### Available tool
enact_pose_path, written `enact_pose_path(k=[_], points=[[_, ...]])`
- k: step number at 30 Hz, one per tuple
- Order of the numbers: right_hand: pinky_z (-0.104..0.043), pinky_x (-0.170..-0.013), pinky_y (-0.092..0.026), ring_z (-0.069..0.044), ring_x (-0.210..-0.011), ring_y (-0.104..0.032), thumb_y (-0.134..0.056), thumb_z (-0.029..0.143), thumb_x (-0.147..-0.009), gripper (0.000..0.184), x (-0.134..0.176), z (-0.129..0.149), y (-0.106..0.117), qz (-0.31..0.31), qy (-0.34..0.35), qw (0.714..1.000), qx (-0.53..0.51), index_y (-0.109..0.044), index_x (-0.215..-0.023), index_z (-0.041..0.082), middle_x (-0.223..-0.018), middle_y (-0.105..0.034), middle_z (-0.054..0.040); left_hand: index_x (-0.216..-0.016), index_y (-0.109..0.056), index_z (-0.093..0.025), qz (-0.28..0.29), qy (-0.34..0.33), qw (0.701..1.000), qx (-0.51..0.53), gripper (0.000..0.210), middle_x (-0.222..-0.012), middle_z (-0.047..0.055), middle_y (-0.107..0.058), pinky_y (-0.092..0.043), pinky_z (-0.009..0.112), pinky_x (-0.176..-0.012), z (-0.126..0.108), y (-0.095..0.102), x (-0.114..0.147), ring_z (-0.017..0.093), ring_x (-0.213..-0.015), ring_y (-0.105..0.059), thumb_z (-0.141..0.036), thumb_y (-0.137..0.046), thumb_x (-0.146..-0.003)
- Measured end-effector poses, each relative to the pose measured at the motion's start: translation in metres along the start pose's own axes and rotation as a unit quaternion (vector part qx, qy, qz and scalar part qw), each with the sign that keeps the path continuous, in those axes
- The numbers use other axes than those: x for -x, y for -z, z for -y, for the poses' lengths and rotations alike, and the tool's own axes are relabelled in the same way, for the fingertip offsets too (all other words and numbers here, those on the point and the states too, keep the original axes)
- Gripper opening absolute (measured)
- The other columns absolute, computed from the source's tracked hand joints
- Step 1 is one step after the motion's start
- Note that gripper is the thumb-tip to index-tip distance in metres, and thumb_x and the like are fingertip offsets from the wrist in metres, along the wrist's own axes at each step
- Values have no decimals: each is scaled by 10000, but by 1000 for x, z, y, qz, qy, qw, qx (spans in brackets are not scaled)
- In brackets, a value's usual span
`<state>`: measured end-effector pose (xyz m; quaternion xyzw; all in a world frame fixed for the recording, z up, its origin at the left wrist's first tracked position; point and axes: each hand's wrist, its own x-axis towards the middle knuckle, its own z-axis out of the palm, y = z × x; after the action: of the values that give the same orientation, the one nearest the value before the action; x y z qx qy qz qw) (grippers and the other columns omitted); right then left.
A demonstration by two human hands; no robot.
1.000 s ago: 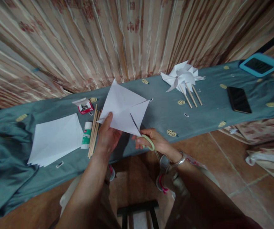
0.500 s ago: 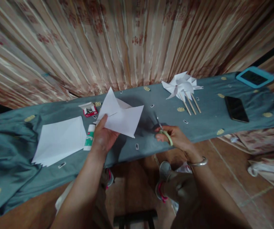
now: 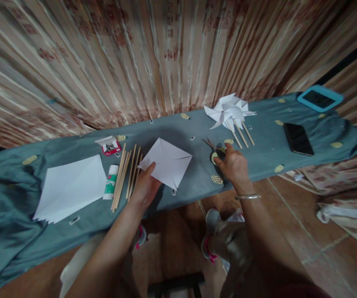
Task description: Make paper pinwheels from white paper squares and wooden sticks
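My left hand pinches the left corner of a white square paper sheet between thumb and fingers. Slits run inward from the sheet's corners, and it is held low over the cloth. My right hand is at the scissors, which lie on the cloth with blades a little apart. Its thumb is by a yellow-green handle loop, and the forefinger is spread away from it. Beside my left hand lie several wooden sticks. A glue stick lies left of them.
A stack of white paper lies at the left, near an open red box of small metal pieces. Paper pinwheels on sticks lie at the back right. Further right are a black phone and a blue-framed device.
The paper has swung flat and lower, uncovering the wooden sticks. My right hand has brought the scissors down onto the cloth, and its fingers have spread.
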<state>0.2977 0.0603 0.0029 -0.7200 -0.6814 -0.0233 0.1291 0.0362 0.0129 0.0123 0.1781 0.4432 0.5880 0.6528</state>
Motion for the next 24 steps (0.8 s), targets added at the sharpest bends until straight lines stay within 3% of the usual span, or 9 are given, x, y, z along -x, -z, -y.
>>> enact_pose_path(k=[4, 8, 12, 15, 20, 24], points=[[-369, -787, -459, -302, -912, -637, -589, 350, -839, 454, -2, -5, 0, -4, 11, 1000, 5, -577, -1210, 88, -990, -707, -192, -1157, -573, -141, -1, -57, 997, -54, 409, -1238, 139, -648, -482, 372, -975, 1, 7, 1, 241, -1164, -605, -255, -679, -778], [-371, -823, -461, -296, -943, -631, -583, 323, -842, 376, -4, -10, 1, -9, 11, 1000, -1, -620, -1146, 105, -1019, -709, -180, -1371, -429, -257, -74, -163, 966, -185, 631, -1456, 103, -485, -339, 418, -1117, 2, 23, -4, 232, -1347, -449, -294, -685, -795], [-378, -838, -466, -300, -949, -639, -601, 314, -833, 382, -6, -11, 2, -7, 2, 1000, 4, -624, -1147, 96, -1045, -709, -180, -1449, -356, -267, -52, -282, 869, -404, 670, -1583, 94, -288, -127, 449, -1204, -3, 39, -5, 233, -1471, -225, -328, -630, -840], [-380, -822, -468, -297, -932, -648, -603, 316, -831, 369, -7, -12, 1, 0, -4, 1000, 9, -634, -1136, 110, -1026, -714, -170, -1387, -465, -256, 2, -335, 763, -553, 527, -1549, 89, -364, -96, 500, -1203, -5, 42, 0, 250, -1482, -184, -312, -569, -873], [-382, -800, -475, -295, -920, -662, -601, 357, -831, 394, -8, -16, -2, 12, -9, 1000, 5, -641, -1153, 132, -1028, -719, -161, -1273, -577, -195, 106, -277, 644, -706, 383, -1414, 123, -539, -109, 614, -1167, 8, 37, 11, 291, -1443, -290, -212, -482, -902], [-385, -805, -486, -295, -935, -670, -612, 366, -826, 399, -9, -17, -3, 26, -6, 1000, -7, -651, -1151, 139, -1070, -715, -162, -1267, -575, -191, 138, -257, 593, -750, 374, -1451, 140, -497, -106, 645, -1152, 17, 34, 17, 289, -1417, -346, -190, -459, -912]])
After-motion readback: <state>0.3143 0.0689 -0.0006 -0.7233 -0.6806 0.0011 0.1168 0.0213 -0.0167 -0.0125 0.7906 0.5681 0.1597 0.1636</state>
